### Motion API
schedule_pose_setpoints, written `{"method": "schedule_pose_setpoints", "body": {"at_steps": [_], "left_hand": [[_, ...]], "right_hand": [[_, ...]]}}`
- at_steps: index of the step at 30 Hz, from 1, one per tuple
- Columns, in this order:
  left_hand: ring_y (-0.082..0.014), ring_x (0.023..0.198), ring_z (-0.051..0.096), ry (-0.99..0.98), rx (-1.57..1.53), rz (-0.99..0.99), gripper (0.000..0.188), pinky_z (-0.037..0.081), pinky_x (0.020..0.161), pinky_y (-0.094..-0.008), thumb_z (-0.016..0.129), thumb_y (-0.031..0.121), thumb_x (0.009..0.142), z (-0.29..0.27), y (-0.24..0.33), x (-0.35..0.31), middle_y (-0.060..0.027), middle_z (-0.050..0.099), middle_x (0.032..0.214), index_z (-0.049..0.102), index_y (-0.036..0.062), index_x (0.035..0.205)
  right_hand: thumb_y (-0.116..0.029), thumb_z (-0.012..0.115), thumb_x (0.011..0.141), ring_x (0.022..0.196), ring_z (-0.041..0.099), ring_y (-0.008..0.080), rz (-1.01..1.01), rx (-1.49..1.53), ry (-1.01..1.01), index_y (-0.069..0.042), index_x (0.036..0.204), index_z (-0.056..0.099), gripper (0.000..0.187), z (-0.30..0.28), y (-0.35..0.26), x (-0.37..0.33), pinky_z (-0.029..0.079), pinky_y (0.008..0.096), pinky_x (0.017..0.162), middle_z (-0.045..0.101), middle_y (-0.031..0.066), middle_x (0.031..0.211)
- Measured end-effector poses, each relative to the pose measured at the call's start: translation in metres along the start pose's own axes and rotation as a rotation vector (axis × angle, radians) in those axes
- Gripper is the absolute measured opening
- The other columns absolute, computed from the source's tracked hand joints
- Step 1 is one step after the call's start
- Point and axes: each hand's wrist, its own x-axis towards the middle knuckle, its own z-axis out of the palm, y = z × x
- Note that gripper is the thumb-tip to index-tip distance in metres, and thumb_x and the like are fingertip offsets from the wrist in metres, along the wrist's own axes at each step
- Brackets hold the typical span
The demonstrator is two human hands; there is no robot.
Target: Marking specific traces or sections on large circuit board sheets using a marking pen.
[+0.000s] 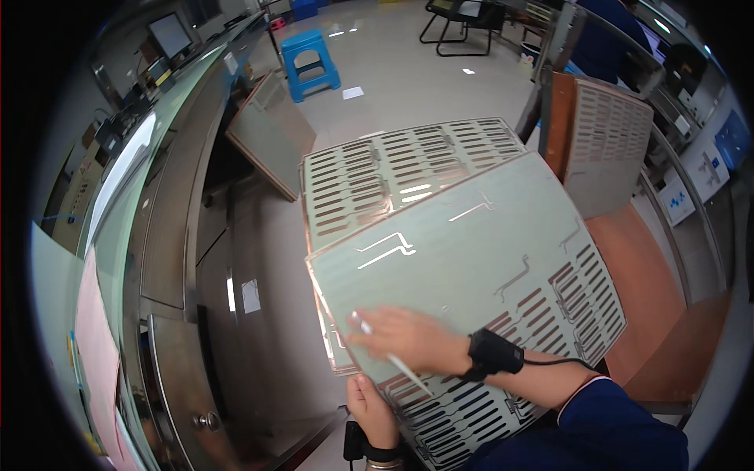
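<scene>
A large pale green circuit board panel (440, 228) with copper and silver-coloured traces lies tilted in front of me. Beneath it, a second slotted circuit board panel (345, 188) sticks out at the far side. My left hand (371, 412) grips the near left edge of the upper panel, thumb on top and the other fingers mostly hidden. Over that panel, my right hand (412, 339) is smeared by motion. Its fingers are closed round a slim white pen-like stick (408, 374), which slants across beneath the palm. Both wrists wear black straps with small boxes.
More slotted panels (605, 141) lean upright at the right, beside an orange-brown board (636, 267). A metal cabinet (177, 377) and a glass-topped bench run along the left. Farther off stand a leaning board (271, 133), a blue stool (309, 63) and a black chair (463, 23). A person in dark blue (605, 39) is at upper right.
</scene>
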Motion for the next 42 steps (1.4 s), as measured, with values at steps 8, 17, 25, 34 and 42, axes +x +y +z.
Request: {"method": "schedule_pose_setpoints", "body": {"at_steps": [8,17,25,34,42], "left_hand": [[-0.0071,0.075,0.039,0.038,0.224,0.123,0.03,0.039,0.068,-0.0266,0.04,0.021,0.108,-0.01,-0.003,0.001,0.001,0.044,0.078,0.044,0.0035,0.083],[-0.0019,0.053,0.041,0.112,0.184,0.108,0.028,0.033,0.044,-0.0194,0.041,0.023,0.108,-0.016,0.0,0.002,0.0034,0.047,0.069,0.047,0.0086,0.084],[-0.0037,0.053,0.042,0.133,0.165,-0.032,0.027,0.038,0.046,-0.0206,0.045,0.024,0.107,-0.027,-0.001,0.0,0.0012,0.05,0.071,0.051,0.0046,0.089],[-0.0293,0.095,0.058,-0.101,0.852,0.826,0.015,0.045,0.088,-0.0415,0.065,0.004,0.087,0.021,0.046,0.007,-0.0123,0.063,0.102,0.065,0.0024,0.102],[-0.0307,0.112,0.059,-0.461,0.819,0.866,0.029,0.047,0.092,-0.0418,0.069,0.004,0.084,0.08,0.034,0.011,-0.0063,0.065,0.121,0.071,0.0074,0.112]], "right_hand": [[-0.013,0.057,0.096,0.109,0.065,0.027,0.856,-0.304,0.559,-0.004,0.13,0.056,0.036,-0.176,0.157,-0.187,0.052,0.038,0.089,0.066,0.0166,0.112],[-0.018,0.05,0.102,0.08,0.058,0.0179,0.715,-0.125,0.662,0.0,0.111,0.068,0.027,-0.181,0.053,-0.198,0.047,0.0318,0.073,0.063,0.0096,0.094],[-0.013,0.07,0.087,0.07,0.065,0.0144,0.564,0.439,0.1,-0.002,0.093,0.066,0.013,-0.108,0.042,-0.082,0.049,0.0261,0.063,0.068,0.0062,0.078],[-0.011,0.07,0.082,0.062,0.063,0.0198,0.443,0.429,-0.094,-0.003,0.083,0.061,0.012,-0.1,0.059,-0.052,0.048,0.0301,0.057,0.067,0.0086,0.073],[-0.011,0.071,0.08,0.06,0.064,0.0224,0.419,0.408,0.0,-0.003,0.082,0.061,0.013,-0.09,0.061,-0.051,0.049,0.0316,0.055,0.066,0.0093,0.069]]}}
